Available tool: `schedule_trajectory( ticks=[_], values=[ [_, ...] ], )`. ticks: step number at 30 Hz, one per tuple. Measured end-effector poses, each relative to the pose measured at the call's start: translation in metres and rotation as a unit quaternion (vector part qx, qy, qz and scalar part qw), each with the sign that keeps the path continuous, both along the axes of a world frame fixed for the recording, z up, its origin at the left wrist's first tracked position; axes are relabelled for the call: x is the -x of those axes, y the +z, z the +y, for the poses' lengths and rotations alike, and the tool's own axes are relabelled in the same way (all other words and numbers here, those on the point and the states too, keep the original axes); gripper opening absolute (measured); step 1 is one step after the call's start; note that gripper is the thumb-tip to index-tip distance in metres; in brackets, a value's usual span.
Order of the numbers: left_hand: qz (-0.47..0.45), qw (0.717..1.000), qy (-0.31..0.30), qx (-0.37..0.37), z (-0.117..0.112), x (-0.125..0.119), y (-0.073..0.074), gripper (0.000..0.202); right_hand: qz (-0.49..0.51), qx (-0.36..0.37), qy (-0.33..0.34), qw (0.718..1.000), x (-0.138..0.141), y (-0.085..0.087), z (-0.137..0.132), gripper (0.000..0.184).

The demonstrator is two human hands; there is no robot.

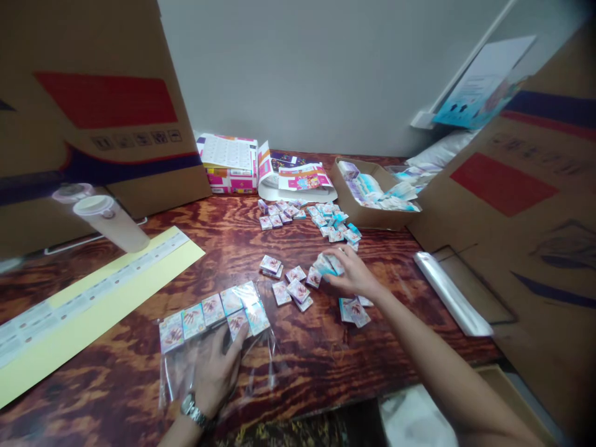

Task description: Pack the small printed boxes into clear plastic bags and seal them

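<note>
Small boxes (pixel 325 264) clamped in right hand's (pixel 354 275) fingers, right of slanting bagged row (pixel 192 321); left hand (pixel 216 367) nearer row, grip unclear.

"What's that worn just above the left hand (pixel 218 363)?"
"A silvery watch (pixel 188 403), round-cased, on a metal link band (pixel 198 418)."
"And the arms?"
"Both forearms (pixel 419 329) are bare as far as I see."

Soft, dim light, glare on the clear bag (pixel 179 370), blurry stretched edges.
</note>
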State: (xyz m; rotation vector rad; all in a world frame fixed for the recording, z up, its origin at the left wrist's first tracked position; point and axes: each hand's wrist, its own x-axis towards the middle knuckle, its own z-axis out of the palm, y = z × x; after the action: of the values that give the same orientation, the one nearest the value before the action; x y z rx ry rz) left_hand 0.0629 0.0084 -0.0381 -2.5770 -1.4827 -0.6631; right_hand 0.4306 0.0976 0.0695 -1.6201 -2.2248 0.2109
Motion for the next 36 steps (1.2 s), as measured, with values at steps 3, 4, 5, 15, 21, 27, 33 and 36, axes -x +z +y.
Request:
schedule_trajectory(
  ticks=[3,4,5,15,21,27,33,36],
  values=[
    [-0.026,0.999,-0.013,0.019,0.0,-0.001,0.001,0.058,0.021,0.067,0.079,0.994,0.037,-0.004,-0.055,0.054],
    [-0.031,0.999,-0.014,0.021,0.0,-0.001,0.001,0.058,0.012,0.093,0.084,0.992,0.049,-0.01,-0.071,0.053],
    [-0.033,0.999,-0.017,0.022,0.0,-0.002,0.001,0.057,0.0,0.119,0.078,0.99,0.058,-0.018,-0.083,0.054],
    [-0.035,0.998,-0.033,-0.027,0.001,-0.001,0.002,0.047,0.105,0.122,0.026,0.987,0.059,-0.045,-0.096,0.056],
    [-0.031,0.999,-0.026,-0.027,0.0,-0.001,0.005,0.049,0.136,0.092,0.043,0.986,0.062,-0.02,-0.102,0.056],
    [-0.033,0.999,-0.026,-0.02,0.001,-0.002,0.006,0.047,0.064,0.094,0.123,0.986,0.07,-0.017,-0.103,0.059],
    [-0.021,0.999,-0.018,-0.038,0.0,-0.002,0.006,0.048,0.033,0.08,0.166,0.982,0.063,-0.04,-0.098,0.043],
    [-0.021,0.999,-0.017,-0.035,0.001,-0.002,0.005,0.048,0.063,0.057,0.104,0.991,0.066,-0.04,-0.105,0.044]
  ],
)
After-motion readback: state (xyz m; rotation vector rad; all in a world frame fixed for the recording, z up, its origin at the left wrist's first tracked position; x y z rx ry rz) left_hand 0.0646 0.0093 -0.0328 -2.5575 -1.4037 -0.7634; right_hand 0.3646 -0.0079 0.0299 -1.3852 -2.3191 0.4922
